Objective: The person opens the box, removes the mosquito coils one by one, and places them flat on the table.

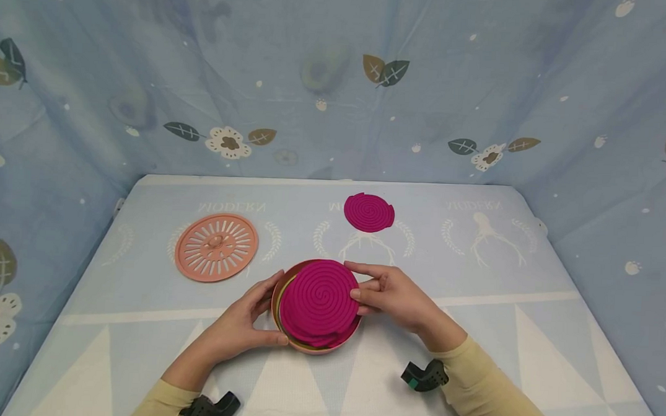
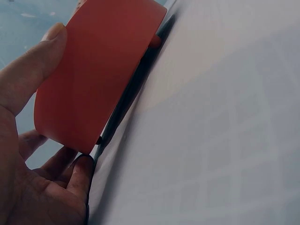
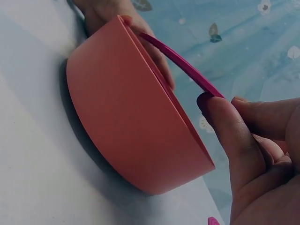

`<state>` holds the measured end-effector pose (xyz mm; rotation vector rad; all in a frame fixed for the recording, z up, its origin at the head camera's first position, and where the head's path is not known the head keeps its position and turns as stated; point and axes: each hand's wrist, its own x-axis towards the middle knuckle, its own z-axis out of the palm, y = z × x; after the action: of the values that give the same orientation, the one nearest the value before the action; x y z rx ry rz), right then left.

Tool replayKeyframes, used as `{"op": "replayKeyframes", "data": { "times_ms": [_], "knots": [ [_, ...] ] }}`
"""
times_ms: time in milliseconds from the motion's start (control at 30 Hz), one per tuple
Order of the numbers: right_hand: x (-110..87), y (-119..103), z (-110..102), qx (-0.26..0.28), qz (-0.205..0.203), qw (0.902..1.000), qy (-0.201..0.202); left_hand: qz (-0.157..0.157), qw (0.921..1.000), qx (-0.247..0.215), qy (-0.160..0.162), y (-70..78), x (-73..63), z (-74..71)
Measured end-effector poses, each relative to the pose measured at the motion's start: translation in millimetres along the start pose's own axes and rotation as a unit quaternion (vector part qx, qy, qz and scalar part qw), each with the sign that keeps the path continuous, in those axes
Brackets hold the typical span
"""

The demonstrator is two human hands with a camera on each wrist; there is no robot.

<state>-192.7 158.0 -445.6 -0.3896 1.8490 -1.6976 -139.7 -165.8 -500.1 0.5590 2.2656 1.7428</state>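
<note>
My left hand (image 1: pixel 241 328) grips a round salmon-coloured box (image 1: pixel 311 351) by its left side, thumb near the front rim and fingers behind. In the left wrist view the box's smooth wall (image 2: pixel 93 75) stands between thumb and fingers. My right hand (image 1: pixel 393 294) pinches the right edge of a magenta spiral coaster (image 1: pixel 320 297) over the box's opening. Seen edge-on in the right wrist view, the coaster (image 3: pixel 187 70) tilts above the rim, raised at the pinched side. More magenta and a yellow-green edge (image 1: pixel 278 302) show inside the box, largely hidden beneath the coaster.
Behind the box lies another magenta spiral coaster (image 1: pixel 369 212) on the patterned tablecloth (image 1: pixel 472 338). A salmon slotted lid (image 1: pixel 216 247) with a small central knob rests at the left. Blue printed fabric (image 1: pixel 337 121) rises around the back and sides.
</note>
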Motion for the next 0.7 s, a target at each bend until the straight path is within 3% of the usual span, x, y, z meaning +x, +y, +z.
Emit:
{"op": "replayKeyframes", "data": {
  "times_ms": [400,700],
  "knots": [
    [2.8,-3,-17,0.023,-0.018,0.9989,0.038,-0.006,1.0000,0.001,0.000,0.8,0.6,-0.1],
    [8.0,-3,-36,0.050,-0.021,0.9941,0.094,-0.007,0.9999,-0.007,-0.003,1.4,0.9,0.1]
  ]
}}
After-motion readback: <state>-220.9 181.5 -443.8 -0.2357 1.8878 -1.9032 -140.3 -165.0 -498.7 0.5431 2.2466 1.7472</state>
